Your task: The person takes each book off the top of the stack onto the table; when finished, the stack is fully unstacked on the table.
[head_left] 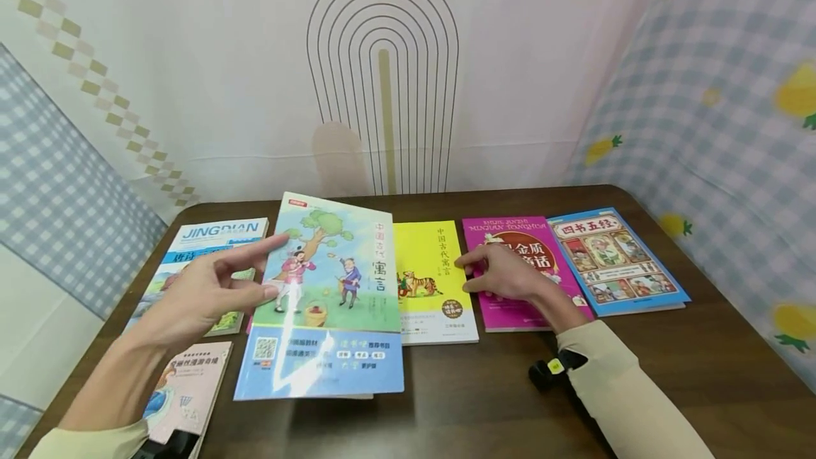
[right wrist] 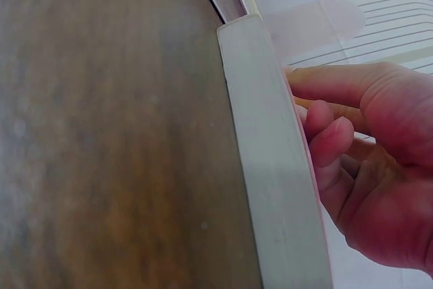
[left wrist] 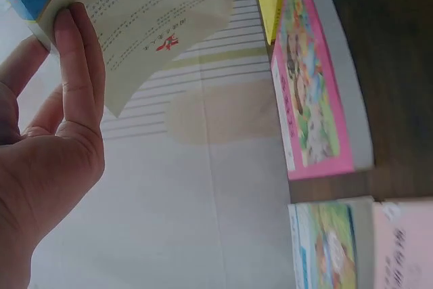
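Observation:
My left hand pinches a green and blue picture-covered book by its left edge and holds it raised above the table. In the left wrist view, loose pages of this book hang open beside the fingers. My right hand is over the magenta book, its fingers bent loosely and its fingertips at the right edge of a yellow book with a tiger. The right wrist view has the magenta book's page block in front of the hand; whether the fingertips touch the yellow book I cannot tell.
A blue-bordered book lies at the right of the row. At the left are a book lettered JINGDIAN and a pale pink book nearer me. A pink-bordered book lies partly beneath the raised one. Behind the brown table hangs a white cloth.

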Action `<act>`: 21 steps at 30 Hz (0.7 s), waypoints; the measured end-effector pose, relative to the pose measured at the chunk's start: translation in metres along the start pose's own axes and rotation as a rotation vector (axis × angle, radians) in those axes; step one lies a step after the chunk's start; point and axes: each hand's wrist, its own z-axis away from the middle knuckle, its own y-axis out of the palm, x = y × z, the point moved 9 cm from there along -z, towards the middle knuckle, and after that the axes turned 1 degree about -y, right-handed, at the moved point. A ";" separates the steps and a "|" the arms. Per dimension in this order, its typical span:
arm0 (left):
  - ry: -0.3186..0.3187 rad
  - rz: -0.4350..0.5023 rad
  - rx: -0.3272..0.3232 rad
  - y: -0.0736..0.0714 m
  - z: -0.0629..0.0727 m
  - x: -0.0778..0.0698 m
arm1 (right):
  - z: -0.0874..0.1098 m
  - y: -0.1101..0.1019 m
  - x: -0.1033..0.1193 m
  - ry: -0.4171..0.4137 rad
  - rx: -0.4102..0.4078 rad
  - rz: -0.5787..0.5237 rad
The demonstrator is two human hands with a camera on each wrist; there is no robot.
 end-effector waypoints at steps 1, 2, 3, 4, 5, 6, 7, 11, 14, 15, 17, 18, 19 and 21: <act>0.002 0.005 -0.001 -0.001 0.005 0.003 | 0.000 0.000 0.000 -0.002 0.002 -0.003; 0.003 0.011 0.001 -0.003 0.009 0.005 | 0.000 0.000 0.000 -0.005 0.004 -0.004; 0.005 0.020 0.003 -0.004 0.014 0.009 | 0.000 0.001 0.000 -0.007 0.007 -0.005; 0.008 0.029 0.006 -0.005 0.018 0.012 | 0.000 0.001 0.000 -0.009 0.008 -0.005; 0.010 0.046 0.016 -0.005 0.023 0.016 | 0.000 0.001 0.000 -0.008 0.010 -0.008; 0.009 0.053 0.022 -0.006 0.027 0.020 | 0.000 0.001 0.000 -0.008 0.012 -0.010; 0.010 0.056 0.029 -0.006 0.031 0.025 | 0.000 0.001 0.000 -0.008 0.014 -0.011; 0.016 0.111 0.087 -0.003 0.046 0.041 | 0.001 0.002 0.001 -0.010 0.018 -0.010; 0.023 0.159 0.122 -0.002 0.056 0.049 | 0.000 0.002 0.002 -0.023 0.017 0.002; 0.015 0.161 0.124 -0.002 0.059 0.052 | 0.000 0.001 0.002 -0.023 0.016 0.003; 0.002 0.156 0.113 -0.003 0.066 0.058 | -0.001 0.001 0.002 -0.024 0.013 0.007; -0.003 0.157 0.111 -0.003 0.069 0.061 | -0.002 0.000 0.002 -0.022 0.012 0.006; -0.009 0.168 0.112 -0.002 0.071 0.064 | -0.002 0.000 0.002 -0.025 0.013 0.005; -0.018 0.213 0.120 0.000 0.076 0.070 | -0.002 0.001 0.001 -0.027 0.015 0.001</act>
